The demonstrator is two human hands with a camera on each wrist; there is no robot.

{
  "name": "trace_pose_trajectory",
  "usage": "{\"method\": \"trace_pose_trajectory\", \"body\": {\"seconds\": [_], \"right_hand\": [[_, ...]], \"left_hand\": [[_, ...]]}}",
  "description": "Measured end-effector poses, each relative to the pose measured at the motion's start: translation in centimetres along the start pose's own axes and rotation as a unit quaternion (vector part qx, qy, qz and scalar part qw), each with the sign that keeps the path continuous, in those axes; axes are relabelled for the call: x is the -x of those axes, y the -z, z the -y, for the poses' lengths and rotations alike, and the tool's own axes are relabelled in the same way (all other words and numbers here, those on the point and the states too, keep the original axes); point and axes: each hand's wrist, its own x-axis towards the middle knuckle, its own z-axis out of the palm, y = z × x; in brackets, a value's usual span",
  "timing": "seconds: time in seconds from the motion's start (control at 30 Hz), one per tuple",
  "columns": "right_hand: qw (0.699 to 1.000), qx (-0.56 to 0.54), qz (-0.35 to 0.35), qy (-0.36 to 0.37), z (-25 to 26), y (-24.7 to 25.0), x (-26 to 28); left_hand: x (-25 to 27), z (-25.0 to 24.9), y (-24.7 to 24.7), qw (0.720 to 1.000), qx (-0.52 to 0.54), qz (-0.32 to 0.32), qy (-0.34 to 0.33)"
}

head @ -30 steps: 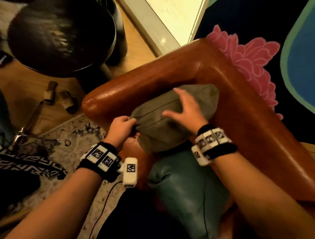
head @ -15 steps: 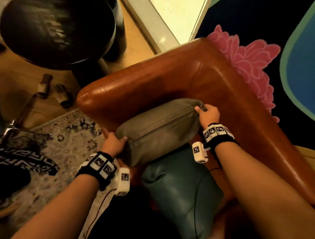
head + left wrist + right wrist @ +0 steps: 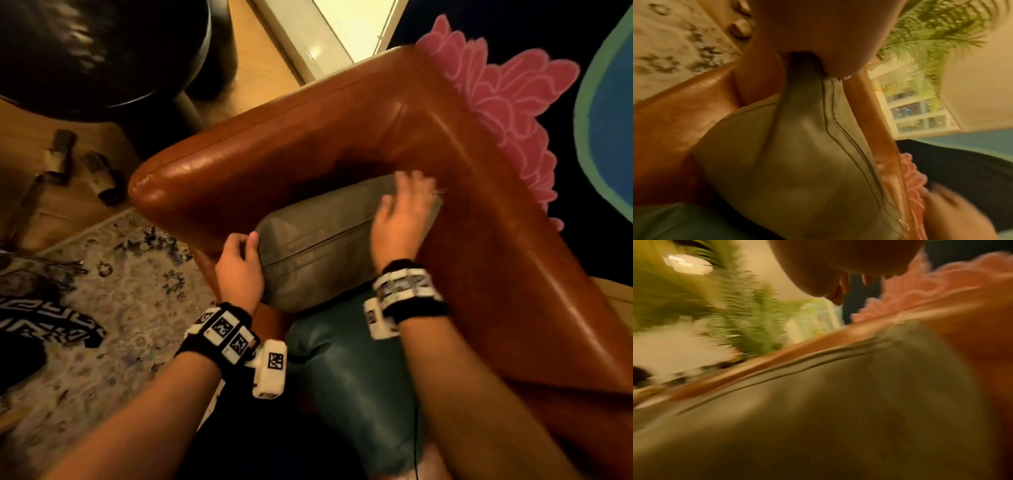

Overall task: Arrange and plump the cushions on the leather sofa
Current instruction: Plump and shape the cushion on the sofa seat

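A grey-green cushion [image 3: 318, 246] lies in the corner of the brown leather sofa [image 3: 342, 137], between the armrest and the backrest. My left hand [image 3: 245, 248] pinches its left corner; the left wrist view shows that corner of the cushion [image 3: 797, 154] squeezed between thumb and fingers. My right hand [image 3: 404, 202] is blurred, with fingers spread over the cushion's right end and holding nothing. In the right wrist view the palm hovers just above the cushion [image 3: 838, 402]. A teal leather cushion [image 3: 352, 377] lies on the seat in front, partly under my right forearm.
A pink petal-shaped piece [image 3: 507, 113] sticks out behind the backrest. A dark round table [image 3: 96, 51] stands beyond the armrest, with small objects [image 3: 102, 178] on the wooden floor. A patterned rug [image 3: 102, 308] lies to the left. A fern [image 3: 748, 318] stands near the window.
My right hand has let go of the cushion's right corner and now moves open over that end. The left hand keeps its grip on the left corner.
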Motion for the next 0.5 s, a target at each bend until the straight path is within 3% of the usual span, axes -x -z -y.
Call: {"method": "trace_pose_trajectory", "body": {"seconds": [0.03, 0.1, 0.17, 0.2, 0.27, 0.33, 0.4, 0.5], "right_hand": [[0.993, -0.086, 0.045, 0.072, 3.4, -0.7, 2.8], [0.935, -0.207, 0.203, 0.202, 9.0, -2.5, 9.0], [0.891, -0.222, 0.301, 0.257, 11.1, -4.7, 13.0], [0.886, -0.211, 0.329, 0.249, 10.8, -5.8, 13.4], [0.893, -0.122, 0.335, 0.275, 8.7, -7.9, 12.9], [0.876, 0.022, 0.327, 0.355, 6.4, -8.9, 11.7], [0.859, 0.098, 0.302, 0.401, 4.5, -9.1, 10.0], [0.882, 0.156, 0.259, 0.361, 1.2, -8.4, 5.8]], "left_hand": [[0.3, -0.1, -0.2, 1.000, 0.017, 0.005, -0.014], [0.7, 0.7, -0.6, 0.987, 0.147, 0.063, -0.030], [0.3, 2.5, -0.3, 0.960, 0.254, 0.116, -0.013], [0.1, 2.9, 0.2, 0.957, 0.259, 0.125, 0.041], [-0.4, 3.3, 1.0, 0.967, 0.189, 0.107, 0.133], [-0.3, 3.2, 1.3, 0.991, 0.046, 0.068, 0.102], [0.1, 3.0, 1.2, 0.997, -0.010, 0.037, 0.072], [-0.2, 3.7, 1.0, 0.997, -0.007, 0.011, 0.071]]}}
